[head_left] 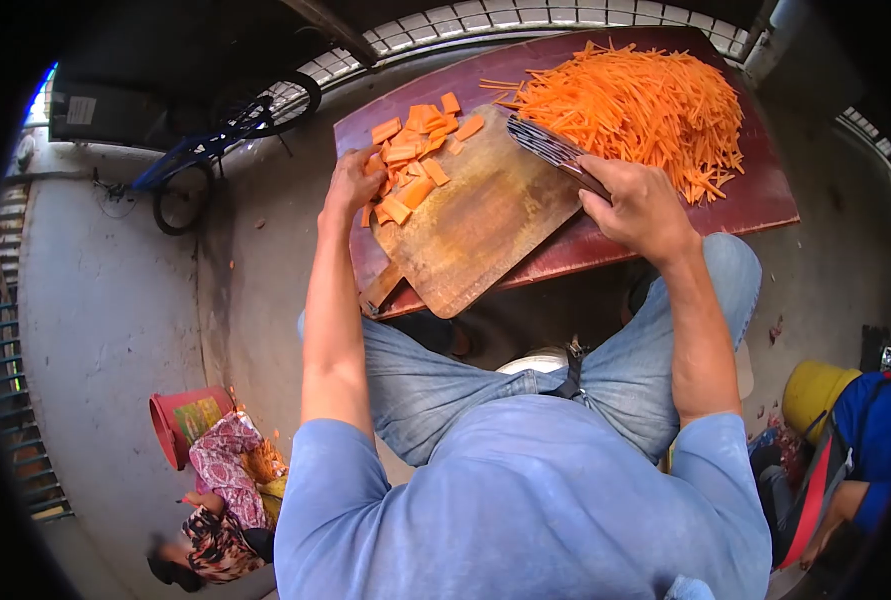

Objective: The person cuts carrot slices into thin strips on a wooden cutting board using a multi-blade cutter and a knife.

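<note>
My left hand is at the left edge of a pile of carrot slices, its fingers curled around a few of them. My right hand grips a knife by the handle, its broad blade pointing left over the upper right part of a wooden cutting board. The slices lie partly on the board's upper left and partly on the table beside it. A large heap of shredded carrot sits right of the board, just beyond the knife.
The dark red table stands in front of my knees. A blue bicycle leans at the upper left. A person sits by a red bucket at lower left; another person is near a yellow container at lower right.
</note>
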Demonstrator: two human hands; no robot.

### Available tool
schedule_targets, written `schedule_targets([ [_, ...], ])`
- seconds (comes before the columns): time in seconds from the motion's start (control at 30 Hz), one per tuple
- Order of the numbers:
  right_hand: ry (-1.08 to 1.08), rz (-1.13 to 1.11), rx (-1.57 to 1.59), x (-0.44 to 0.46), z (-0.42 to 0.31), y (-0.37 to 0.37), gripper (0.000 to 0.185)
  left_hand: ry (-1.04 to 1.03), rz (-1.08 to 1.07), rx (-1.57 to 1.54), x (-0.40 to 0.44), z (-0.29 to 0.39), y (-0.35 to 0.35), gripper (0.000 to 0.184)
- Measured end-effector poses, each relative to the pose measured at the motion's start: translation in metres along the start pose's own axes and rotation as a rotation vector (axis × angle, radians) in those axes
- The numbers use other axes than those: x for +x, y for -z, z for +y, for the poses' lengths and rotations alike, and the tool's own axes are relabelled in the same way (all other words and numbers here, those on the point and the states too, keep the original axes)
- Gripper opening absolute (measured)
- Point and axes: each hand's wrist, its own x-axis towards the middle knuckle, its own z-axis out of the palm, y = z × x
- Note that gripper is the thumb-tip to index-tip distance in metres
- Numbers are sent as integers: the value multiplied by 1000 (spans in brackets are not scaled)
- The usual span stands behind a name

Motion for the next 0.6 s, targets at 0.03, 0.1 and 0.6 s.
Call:
schedule_targets([
  [0.03, 3, 0, 3, 0, 0, 0, 21, 4, 1, -26, -1, 3, 3, 56],
  [0.1, 1, -1, 2, 0, 0, 0, 22, 91, 17, -144, -5, 3, 2, 55],
  [0.6, -32, -55, 16, 1, 1, 0, 32, 43, 61, -124, 3, -7, 3, 60],
])
